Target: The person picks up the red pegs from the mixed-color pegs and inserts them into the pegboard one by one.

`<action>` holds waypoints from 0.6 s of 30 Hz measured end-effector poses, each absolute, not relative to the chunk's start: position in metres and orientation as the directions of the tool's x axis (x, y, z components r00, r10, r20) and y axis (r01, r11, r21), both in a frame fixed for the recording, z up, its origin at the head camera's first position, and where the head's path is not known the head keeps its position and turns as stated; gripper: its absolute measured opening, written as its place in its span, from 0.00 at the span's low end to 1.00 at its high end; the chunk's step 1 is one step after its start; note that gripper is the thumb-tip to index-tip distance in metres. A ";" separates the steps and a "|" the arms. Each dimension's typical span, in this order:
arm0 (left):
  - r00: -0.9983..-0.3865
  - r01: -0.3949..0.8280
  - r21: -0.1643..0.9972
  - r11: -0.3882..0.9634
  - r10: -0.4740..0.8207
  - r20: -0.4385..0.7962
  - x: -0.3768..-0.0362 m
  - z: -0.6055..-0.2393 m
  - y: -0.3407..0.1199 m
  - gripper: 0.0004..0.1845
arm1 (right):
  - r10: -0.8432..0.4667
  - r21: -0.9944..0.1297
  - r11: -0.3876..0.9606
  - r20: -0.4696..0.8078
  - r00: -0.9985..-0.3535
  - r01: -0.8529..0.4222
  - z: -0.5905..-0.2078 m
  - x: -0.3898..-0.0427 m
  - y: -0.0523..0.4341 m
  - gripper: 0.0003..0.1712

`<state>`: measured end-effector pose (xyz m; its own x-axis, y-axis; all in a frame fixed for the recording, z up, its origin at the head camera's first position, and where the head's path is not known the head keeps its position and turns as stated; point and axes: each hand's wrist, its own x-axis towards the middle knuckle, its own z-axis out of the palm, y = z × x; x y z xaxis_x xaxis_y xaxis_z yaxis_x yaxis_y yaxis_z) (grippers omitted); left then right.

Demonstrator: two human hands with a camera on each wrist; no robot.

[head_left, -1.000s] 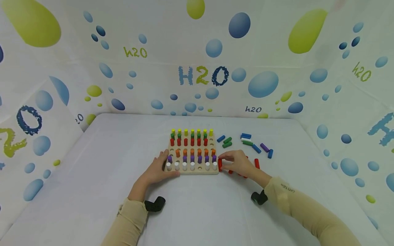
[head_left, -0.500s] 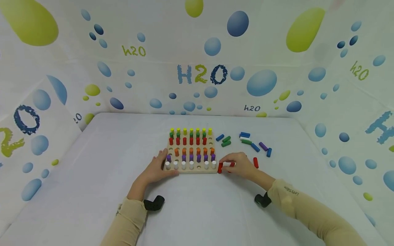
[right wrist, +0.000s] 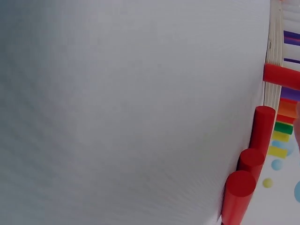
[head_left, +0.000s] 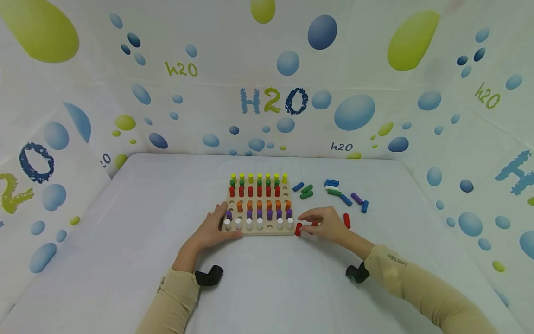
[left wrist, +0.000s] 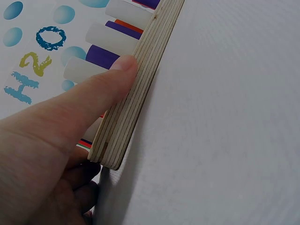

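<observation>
A wooden pegboard (head_left: 262, 230) lies mid-table with rows of yellow, green, red, orange, purple and white pegs. My left hand (head_left: 212, 230) rests against its front left corner. The thumb (left wrist: 101, 91) lies straight along the board's front edge (left wrist: 133, 105), next to the white pegs (left wrist: 115, 40). My right hand (head_left: 326, 223) sits just off the front right corner and pinches a red peg (head_left: 298, 228) by the board's side. The right wrist view has this red peg (right wrist: 281, 76) against the board edge (right wrist: 273, 42) and more red pegs (right wrist: 260, 130) on the cloth below it.
Loose pegs lie right of the board: blue (head_left: 298, 187), green (head_left: 307, 191), purple (head_left: 357, 198), another blue (head_left: 365, 207) and a red one (head_left: 346, 220). Patterned curtain walls enclose the white table (head_left: 125, 222) on three sides. Black wrist mounts (head_left: 208, 277) sit near both sleeves.
My right hand has lowered the red peg a little toward the front right corner of the board. The left hand has stayed on the board.
</observation>
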<state>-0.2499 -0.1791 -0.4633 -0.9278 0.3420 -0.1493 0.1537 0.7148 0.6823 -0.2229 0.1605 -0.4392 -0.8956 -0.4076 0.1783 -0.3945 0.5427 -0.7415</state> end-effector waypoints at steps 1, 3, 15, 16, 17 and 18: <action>-0.928 0.155 0.682 0.715 0.342 -0.148 -0.250 -0.463 -0.179 0.61 | -0.394 -0.764 0.534 0.155 -0.906 -0.362 -0.436 -0.221 0.160 0.15; -0.928 0.156 0.682 0.714 0.342 -0.146 -0.250 -0.464 -0.179 0.61 | -0.376 -0.799 0.518 0.109 -0.920 -0.306 -0.431 -0.217 0.157 0.15; -0.926 0.170 0.686 0.707 0.354 -0.135 -0.250 -0.462 -0.179 0.60 | -0.379 -0.855 0.482 -0.006 -0.925 -0.192 -0.454 -0.228 0.163 0.18; -0.926 0.169 0.687 0.707 0.353 -0.136 -0.250 -0.462 -0.179 0.60 | -0.386 -0.855 0.480 -0.003 -0.923 -0.198 -0.454 -0.229 0.163 0.18; -0.926 0.168 0.687 0.707 0.353 -0.137 -0.250 -0.462 -0.179 0.60 | -0.391 -0.855 0.478 -0.001 -0.920 -0.202 -0.455 -0.229 0.164 0.18; -0.926 0.168 0.687 0.707 0.353 -0.136 -0.250 -0.462 -0.179 0.60 | -0.394 -0.855 0.476 0.001 -0.919 -0.205 -0.454 -0.229 0.163 0.18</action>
<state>-0.2498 -0.1789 -0.4620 -0.9257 0.3528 -0.1365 0.1679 0.7066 0.6874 -0.2288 0.1634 -0.4543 -0.9192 -0.3939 0.0010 -0.2051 0.4764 -0.8550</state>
